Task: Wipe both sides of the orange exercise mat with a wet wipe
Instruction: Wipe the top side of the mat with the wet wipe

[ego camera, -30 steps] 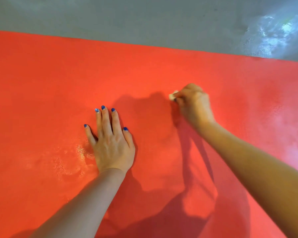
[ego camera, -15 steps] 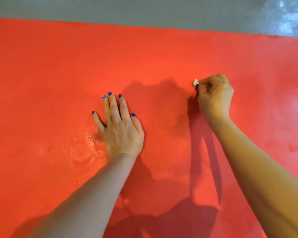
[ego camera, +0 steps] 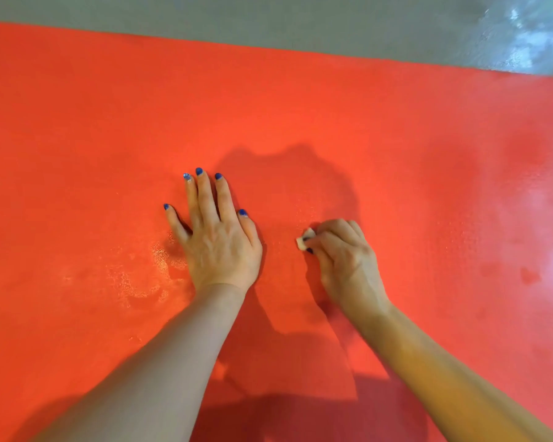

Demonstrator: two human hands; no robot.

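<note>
Scrubbing the flat orange foam exercise mat [ego camera: 300, 106]

Left hand [ego camera: 219, 240] flat, bracing; right hand [ego camera: 345, 260] clamps the small white wet wipe [ego camera: 304, 240]. We'd overlap strokes, pressing evenly.

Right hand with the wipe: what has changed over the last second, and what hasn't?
The right hand, gripping the balled wet wipe, has swept back toward the person and now sits beside the left hand, closer than before. Its grip on the wipe is unchanged. The left hand stays flat on the orange mat, fingers spread.
</note>
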